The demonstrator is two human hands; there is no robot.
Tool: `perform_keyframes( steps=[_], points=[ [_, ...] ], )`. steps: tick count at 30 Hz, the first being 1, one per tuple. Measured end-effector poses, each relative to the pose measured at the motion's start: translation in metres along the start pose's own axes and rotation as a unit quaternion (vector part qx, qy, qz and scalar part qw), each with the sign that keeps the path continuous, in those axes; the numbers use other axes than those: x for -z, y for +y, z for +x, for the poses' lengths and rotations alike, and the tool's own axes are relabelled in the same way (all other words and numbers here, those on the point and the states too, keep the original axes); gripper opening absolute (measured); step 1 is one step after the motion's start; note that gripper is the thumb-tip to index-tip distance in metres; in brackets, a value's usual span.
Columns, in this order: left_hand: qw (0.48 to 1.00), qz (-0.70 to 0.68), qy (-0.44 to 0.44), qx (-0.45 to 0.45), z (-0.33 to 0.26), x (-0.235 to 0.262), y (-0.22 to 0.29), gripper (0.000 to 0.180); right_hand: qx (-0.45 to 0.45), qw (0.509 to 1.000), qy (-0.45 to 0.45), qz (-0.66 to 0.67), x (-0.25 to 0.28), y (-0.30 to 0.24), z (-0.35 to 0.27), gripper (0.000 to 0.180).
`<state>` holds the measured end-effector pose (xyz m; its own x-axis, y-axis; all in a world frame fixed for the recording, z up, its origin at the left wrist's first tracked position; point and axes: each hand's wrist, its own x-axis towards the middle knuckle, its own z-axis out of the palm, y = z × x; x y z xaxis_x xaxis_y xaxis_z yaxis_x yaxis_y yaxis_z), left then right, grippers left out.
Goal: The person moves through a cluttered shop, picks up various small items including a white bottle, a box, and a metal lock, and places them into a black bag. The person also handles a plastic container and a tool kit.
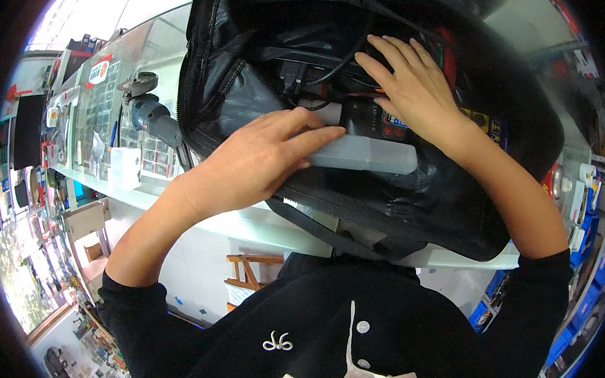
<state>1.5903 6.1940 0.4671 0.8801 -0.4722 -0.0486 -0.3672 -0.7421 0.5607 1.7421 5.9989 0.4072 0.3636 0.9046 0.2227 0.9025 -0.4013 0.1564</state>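
A large black zippered tool bag (215, 107) lies open in front of me on a glass counter. My left hand (264, 150) is closed round one end of a translucent white plastic case (375, 155), long and narrow, held near the bag's front edge. Deeper in the bag my right hand (415, 92) reaches over the packed items, fingers stretched and slightly spread, palm down. Beneath it sits a dark box (363, 117) with a coloured label. A black cable (331, 75) loops between the hands; whether my right fingers touch anything beneath is hidden.
An angle grinder (154, 115) lies on the glass counter (80, 172) to the left of the bag. Below the counter stands a wooden stool (248, 271). At the right, blue bins (584, 303) line a shelf, and a red can (552, 183) stands near the bag.
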Motion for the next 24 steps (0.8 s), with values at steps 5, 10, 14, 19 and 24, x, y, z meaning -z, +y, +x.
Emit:
perform_keyframes(
  steps=[5,10,14,19,24],
  points=[
    [1.000,0.008,-0.001,-0.012,0.004,-0.001,0.001,0.046,0.076,0.983,0.083,0.143,0.006,-0.005,0.001,0.022],
    [0.996,-0.027,0.000,-0.083,-0.001,-0.009,0.015,0.046,0.110,0.963,-0.036,0.245,-0.015,-0.047,0.007,0.014],
    [0.996,0.025,0.023,-0.079,-0.006,-0.021,0.020,0.042,0.033,0.989,-0.123,0.081,-0.040,-0.072,0.026,0.016],
    [0.995,0.034,0.053,-0.083,-0.011,-0.030,0.014,0.043,0.010,0.974,-0.153,0.164,-0.017,-0.068,0.031,0.029],
    [0.995,0.040,0.045,-0.081,-0.012,-0.029,0.012,0.042,-0.110,0.854,-0.211,0.462,0.052,-0.017,-0.009,0.040]
  ],
)
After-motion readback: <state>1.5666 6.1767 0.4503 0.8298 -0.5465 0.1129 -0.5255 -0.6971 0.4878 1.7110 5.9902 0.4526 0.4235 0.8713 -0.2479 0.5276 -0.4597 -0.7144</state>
